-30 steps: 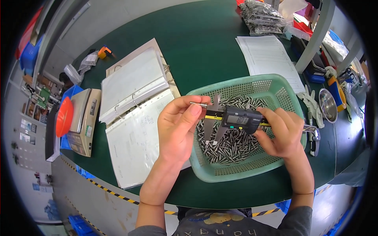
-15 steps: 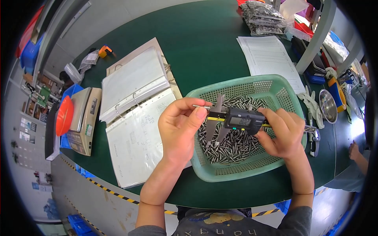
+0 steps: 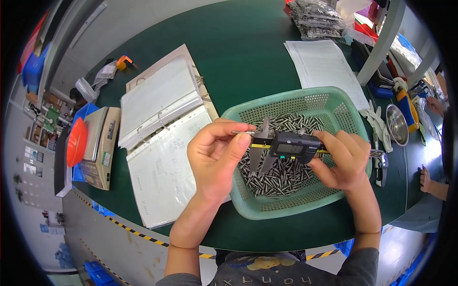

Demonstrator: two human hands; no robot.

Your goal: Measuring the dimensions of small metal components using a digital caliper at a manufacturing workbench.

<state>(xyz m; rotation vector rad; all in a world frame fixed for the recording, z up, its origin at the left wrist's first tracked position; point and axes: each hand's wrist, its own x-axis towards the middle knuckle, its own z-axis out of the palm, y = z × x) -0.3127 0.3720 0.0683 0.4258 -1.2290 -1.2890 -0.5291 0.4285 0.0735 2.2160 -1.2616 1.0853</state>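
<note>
1. A slim metal pin (image 3: 241, 132) is sitting in the left hand (image 3: 213, 155), whose thumb and forefinger are pinching it beside the digital caliper (image 3: 310, 146).
2. The right hand (image 3: 344, 159) is gripping the caliper above the green basket (image 3: 350, 117).
3. Keeping the pin square and pressing lightly is probably favouring a steady reading.
4. The left hand is partly hiding the pin; whether it is touching the jaws, I cannot tell.
</note>
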